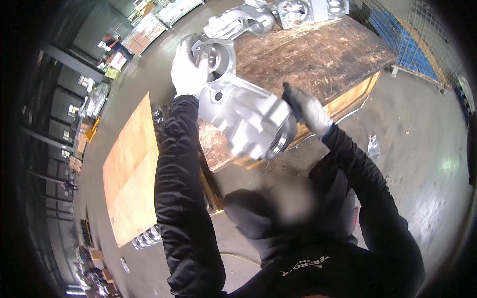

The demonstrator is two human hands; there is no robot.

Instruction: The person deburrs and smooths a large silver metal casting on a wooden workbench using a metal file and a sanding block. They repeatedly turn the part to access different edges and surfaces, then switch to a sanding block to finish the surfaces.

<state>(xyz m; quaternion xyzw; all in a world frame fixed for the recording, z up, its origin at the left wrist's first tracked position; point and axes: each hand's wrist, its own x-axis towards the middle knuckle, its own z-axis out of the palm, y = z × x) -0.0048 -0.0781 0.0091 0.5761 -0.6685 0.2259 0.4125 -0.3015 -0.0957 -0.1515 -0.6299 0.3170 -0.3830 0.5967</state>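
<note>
A large silver metal casting [243, 111], like a gearbox housing with a round opening at each end, is tilted over the near edge of the wooden workbench. My left hand [189, 72], in a white glove, grips the rim of its upper ring, with fingers reaching to the opening. At the lower right end, my right hand [310, 109] wears a light glove with a dark palm and fingers. It is against the casting's side, and its fingertips are partly hidden. Slight blur covers the casting's lower end.
The stained wooden workbench [308, 54] carries another silver casting [241, 21] and a boxy metal part [296, 12] at its far edge. A plywood sheet [131, 171] lies over metal parts at left. Far right stands a wire cage [417, 37]. A plastic bag [373, 147] lies on the floor.
</note>
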